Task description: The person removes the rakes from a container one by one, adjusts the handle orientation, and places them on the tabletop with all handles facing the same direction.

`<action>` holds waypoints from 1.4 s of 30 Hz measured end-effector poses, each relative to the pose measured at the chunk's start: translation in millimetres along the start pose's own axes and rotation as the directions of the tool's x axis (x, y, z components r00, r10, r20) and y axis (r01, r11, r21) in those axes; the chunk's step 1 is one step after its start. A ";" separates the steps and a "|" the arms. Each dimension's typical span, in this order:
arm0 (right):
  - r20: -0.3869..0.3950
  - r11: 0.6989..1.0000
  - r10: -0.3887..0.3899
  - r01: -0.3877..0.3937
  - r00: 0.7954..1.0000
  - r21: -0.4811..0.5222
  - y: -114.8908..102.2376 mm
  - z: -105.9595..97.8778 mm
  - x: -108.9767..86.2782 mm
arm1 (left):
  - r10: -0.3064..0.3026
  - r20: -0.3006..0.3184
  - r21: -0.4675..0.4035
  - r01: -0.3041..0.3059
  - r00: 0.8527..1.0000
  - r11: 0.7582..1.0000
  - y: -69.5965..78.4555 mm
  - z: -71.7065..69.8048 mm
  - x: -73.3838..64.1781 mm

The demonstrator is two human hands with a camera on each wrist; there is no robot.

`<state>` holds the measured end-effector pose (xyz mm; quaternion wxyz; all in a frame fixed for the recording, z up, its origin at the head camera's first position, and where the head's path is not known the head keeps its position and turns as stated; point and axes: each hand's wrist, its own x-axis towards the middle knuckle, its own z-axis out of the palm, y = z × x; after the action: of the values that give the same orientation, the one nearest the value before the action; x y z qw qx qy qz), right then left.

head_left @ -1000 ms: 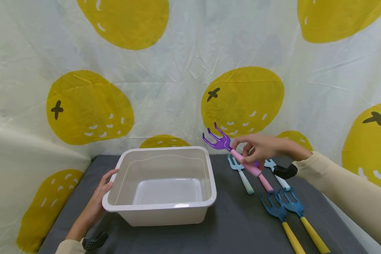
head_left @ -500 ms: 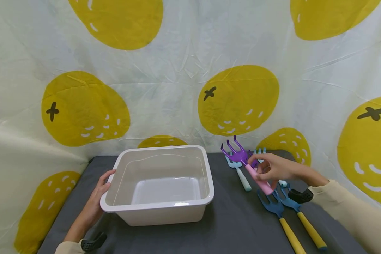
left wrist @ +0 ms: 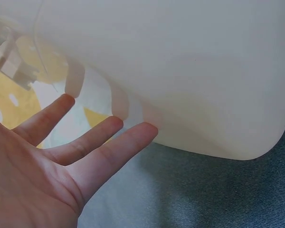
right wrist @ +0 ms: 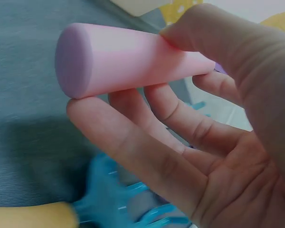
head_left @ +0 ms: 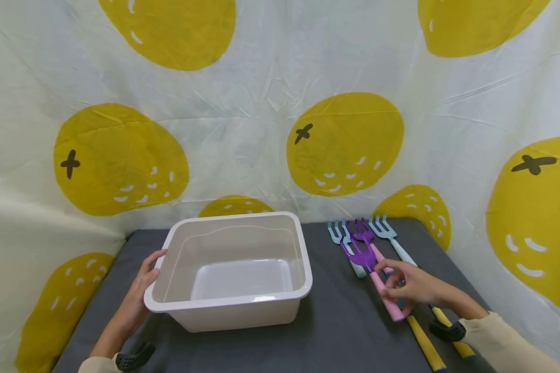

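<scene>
My right hand (head_left: 417, 287) pinches the pink handle of a purple garden hand fork (head_left: 360, 257), low over the dark table. In the right wrist view, thumb and fingertips hold that pink handle (right wrist: 123, 59) from opposite sides. Behind it lie a second purple fork (head_left: 364, 234) with a pink handle and a light blue fork (head_left: 334, 233), partly covered by the held one. My left hand (head_left: 137, 295) is at the left side of an empty beige plastic basin (head_left: 233, 315). Its fingers (left wrist: 97, 137) are spread and fairly straight beside the basin's wall (left wrist: 213, 95); contact is unclear.
Another light blue fork (head_left: 386, 230) lies at the back right. Two forks with yellow handles (head_left: 423, 336) lie near the right forearm, their blue heads mostly hidden by the hand; one blue head (right wrist: 102, 190) shows in the right wrist view. A fruit-print cloth (head_left: 242, 145) hangs behind the table.
My right hand has moved down and towards me with the purple fork, from above the other forks to low over the table. The left hand stays at the basin.
</scene>
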<state>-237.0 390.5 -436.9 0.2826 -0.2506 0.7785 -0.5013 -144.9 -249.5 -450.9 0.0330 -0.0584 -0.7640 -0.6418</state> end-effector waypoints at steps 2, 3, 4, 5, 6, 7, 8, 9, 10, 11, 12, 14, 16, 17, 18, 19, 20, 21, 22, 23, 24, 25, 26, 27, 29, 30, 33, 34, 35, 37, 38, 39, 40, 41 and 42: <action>-0.001 0.999 0.006 -0.006 1.000 0.046 8.9 5.6 -4.0 | -0.009 0.001 0.008 0.009 1.000 1.000 1.3 -0.1 -0.6; 0.000 0.998 0.009 -0.009 1.000 0.066 12.9 8.3 -5.8 | -0.015 0.001 0.014 0.015 1.000 1.000 1.9 -0.2 -1.0; 0.001 0.997 0.013 -0.013 1.000 0.079 16.5 11.1 -7.6 | -0.017 -0.001 0.019 0.017 1.000 1.000 2.3 -0.4 -1.2; 0.002 0.996 0.016 -0.016 1.000 0.089 19.8 13.7 -9.2 | -0.019 -0.003 0.023 0.019 1.000 1.000 2.7 -0.5 -1.4; 0.003 0.995 0.026 -0.026 1.000 0.101 22.6 16.4 -10.7 | -0.019 -0.005 0.027 0.019 1.000 0.999 3.0 -0.6 -1.6; 0.004 0.994 0.034 -0.034 0.999 0.106 25.1 18.9 -12.0 | -0.016 -0.005 0.029 0.016 1.000 0.999 2.9 -1.0 -1.9; 0.005 0.993 0.039 -0.040 0.999 0.112 27.3 21.4 -13.3 | -0.008 -0.004 0.023 0.009 1.000 1.000 2.9 -1.4 -2.1; 0.007 0.992 0.045 -0.045 0.999 0.116 29.1 23.8 -14.3 | -0.001 -0.003 0.015 0.001 1.000 1.000 2.5 -1.9 -2.4; 0.011 0.991 0.049 -0.050 0.999 0.123 30.5 26.1 -15.2 | 0.008 -0.003 0.005 -0.008 1.000 1.000 2.2 -2.4 -2.6; 0.016 0.990 0.054 -0.055 0.998 0.129 31.6 28.2 -15.8 | 0.015 0.000 -0.004 -0.015 1.000 1.000 2.0 -2.8 -2.9; 0.019 0.989 0.060 -0.062 0.998 0.134 32.6 30.1 -16.5 | 0.022 0.003 -0.015 -0.022 1.000 1.000 1.6 -3.2 -3.1; 0.027 0.987 0.067 -0.070 0.997 0.142 33.8 33.5 -17.3 | 0.032 0.010 -0.036 -0.032 0.999 0.999 1.0 -3.8 -3.1; 0.028 0.987 0.076 -0.079 0.997 0.141 34.6 36.7 -17.5 | 0.033 0.013 -0.041 -0.032 0.999 0.999 0.3 -4.1 -2.8; 0.025 0.987 0.084 -0.086 0.996 0.135 34.8 38.1 -17.4 | 0.032 0.013 -0.041 -0.031 0.999 0.999 0.1 -4.1 -2.6; 0.020 0.987 0.097 -0.099 0.995 0.129 35.0 39.5 -17.1 | 0.029 0.010 -0.039 -0.028 1.000 0.999 -0.4 -4.2 -2.6; 0.014 0.986 0.109 -0.110 0.994 0.124 35.0 41.0 -16.6 | 0.027 0.008 -0.039 -0.026 1.000 0.999 -0.7 -4.2 -2.6; 0.009 0.986 0.121 -0.121 0.993 0.117 35.0 42.5 -16.2 | 0.026 0.006 -0.040 -0.026 1.000 0.999 -1.0 -4.2 -2.5; 0.003 0.985 0.133 -0.132 0.991 0.109 35.0 44.0 -15.8 | 0.025 0.004 -0.040 -0.025 1.000 0.999 -1.2 -4.2 -2.6; -0.001 0.984 0.145 -0.144 0.989 0.102 34.7 45.3 -15.6 | 0.026 0.004 -0.040 -0.025 1.000 0.999 -1.4 -4.1 -2.7; -0.006 0.983 0.157 -0.155 0.988 0.094 34.3 46.4 -15.4 | 0.025 0.003 -0.040 -0.025 1.000 0.999 -1.5 -4.0 -2.7; -0.009 0.982 0.167 -0.165 0.986 0.087 34.0 47.5 -15.5 | 0.025 0.003 -0.039 -0.025 1.000 0.999 -1.6 -3.8 -2.6; -0.014 0.982 0.173 -0.172 0.985 0.079 33.6 48.6 -15.7 | 0.026 0.006 -0.039 -0.025 1.000 0.999 -1.5 -3.6 -2.5; -0.019 0.982 0.179 -0.177 0.984 0.069 33.0 49.5 -16.1 | 0.024 0.007 -0.037 -0.024 1.000 0.999 -1.4 -3.3 -2.3; -0.026 0.980 0.189 -0.187 0.982 0.059 32.1 50.2 -16.6 | 0.022 0.007 -0.033 -0.022 1.000 0.999 -1.3 -3.0 -2.1; -0.048 0.977 0.213 -0.211 0.976 0.038 30.3 51.9 -17.6 | 0.014 0.005 -0.026 -0.014 1.000 1.000 -0.9 -2.3 -1.4; -0.060 0.974 0.224 -0.223 0.973 0.028 29.5 52.8 -18.3 | 0.010 0.006 -0.023 -0.010 1.000 1.000 -0.7 -1.9 -1.0; -0.097 0.966 0.257 -0.258 0.962 0.001 26.3 55.9 -20.2 | 0.001 0.005 -0.019 -0.001 1.000 1.000 0.0 -0.8 -0.2; -0.108 0.964 0.264 -0.266 0.958 -0.005 25.6 56.9 -20.8 | 0.000 0.005 -0.019 0.000 1.000 1.000 0.2 -0.4 -0.1; -0.116 0.961 0.272 -0.275 0.955 -0.012 24.7 57.8 -21.4 | -0.001 0.005 -0.020 0.001 1.000 1.000 0.3 0.0 -0.1; -0.124 0.957 0.284 -0.288 0.951 -0.016 22.9 59.4 -22.7 | 0.001 0.005 -0.022 -0.001 1.000 1.000 0.3 0.8 -0.2; -0.125 0.955 0.291 -0.295 0.949 -0.019 22.3 59.9 -23.4 | 0.002 0.006 -0.023 -0.002 1.000 1.000 0.3 1.2 -0.3; -0.125 0.953 0.297 -0.302 0.947 -0.020 21.9 60.2 -24.1 | 0.005 0.009 -0.023 -0.004 1.000 1.000 0.2 1.7 -0.4; -0.124 0.951 0.303 -0.308 0.945 -0.020 21.7 60.4 -24.8 | 0.007 0.011 -0.021 -0.007 1.000 1.000 0.1 2.2 -0.5; -0.123 0.949 0.310 -0.314 0.943 -0.020 21.6 60.4 -25.5 | 0.008 0.013 -0.021 -0.008 1.000 1.000 0.0 2.8 -0.6; -0.121 0.947 0.315 -0.320 0.941 -0.019 21.6 60.3 -26.0 | 0.010 0.016 -0.022 -0.009 1.000 1.000 0.0 3.3 -0.6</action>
<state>-179.1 377.6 -472.2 0.3091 -0.0976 0.8332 -0.4480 -144.3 -246.2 -451.5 0.0294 -0.0675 -0.7568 -0.6495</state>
